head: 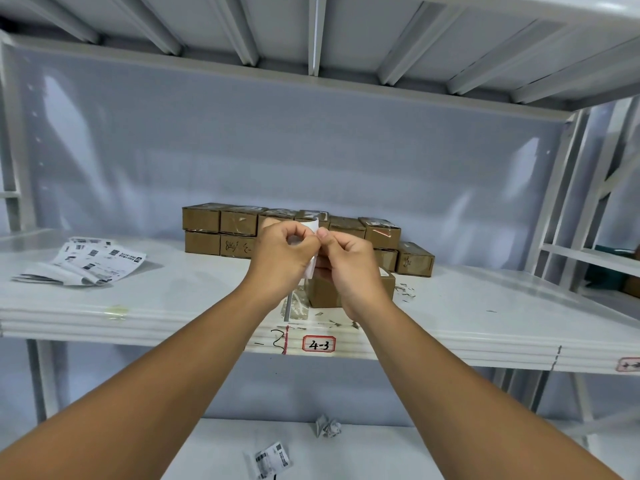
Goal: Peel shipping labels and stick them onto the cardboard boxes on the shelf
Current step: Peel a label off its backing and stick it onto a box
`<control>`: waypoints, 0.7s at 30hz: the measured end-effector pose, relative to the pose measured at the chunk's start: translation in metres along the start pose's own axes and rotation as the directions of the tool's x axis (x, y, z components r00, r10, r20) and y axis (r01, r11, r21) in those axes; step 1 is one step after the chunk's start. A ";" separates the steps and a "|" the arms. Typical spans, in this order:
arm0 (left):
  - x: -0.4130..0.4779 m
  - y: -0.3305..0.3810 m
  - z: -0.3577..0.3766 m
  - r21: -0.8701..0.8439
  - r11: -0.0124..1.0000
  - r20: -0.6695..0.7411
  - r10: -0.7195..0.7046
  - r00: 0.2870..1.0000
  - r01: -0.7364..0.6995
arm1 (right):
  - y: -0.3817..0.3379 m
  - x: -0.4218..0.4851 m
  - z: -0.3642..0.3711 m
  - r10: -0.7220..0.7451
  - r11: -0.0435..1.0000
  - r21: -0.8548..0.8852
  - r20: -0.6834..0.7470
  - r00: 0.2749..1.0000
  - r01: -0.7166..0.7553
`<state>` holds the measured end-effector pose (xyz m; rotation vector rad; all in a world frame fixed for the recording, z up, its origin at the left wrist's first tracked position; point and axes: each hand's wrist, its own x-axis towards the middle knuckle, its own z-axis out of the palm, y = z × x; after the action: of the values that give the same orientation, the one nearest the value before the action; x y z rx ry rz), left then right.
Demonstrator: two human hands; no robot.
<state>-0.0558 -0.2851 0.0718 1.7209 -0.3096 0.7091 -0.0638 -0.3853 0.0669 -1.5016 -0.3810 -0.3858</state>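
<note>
Hands point(320, 258) pinching label point(310, 226) above shelf point(173, 299)

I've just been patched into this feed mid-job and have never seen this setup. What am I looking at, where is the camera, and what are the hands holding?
No machine here: a person wears one camera on the head, looking forward and down. The left hand and right hand pinch a white label between the fingers, apparently peeling it. On the white shelf behind stand stacked cardboard boxes; one single box sits nearer, under the hands. A label sheet strip lies to the left. Below lie a crumpled paper and a loose label.
</note>
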 end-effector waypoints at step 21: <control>-0.005 -0.003 0.002 -0.172 0.982 -0.020 0.078 0.997 -0.081 | -0.011 0.001 0.009 -0.057 0.998 0.001 -0.079 0.995 0.057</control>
<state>-0.0577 -0.2865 0.0656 1.5461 -0.4209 0.7298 -0.0681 -0.3768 0.0778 -1.4699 -0.3619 -0.4881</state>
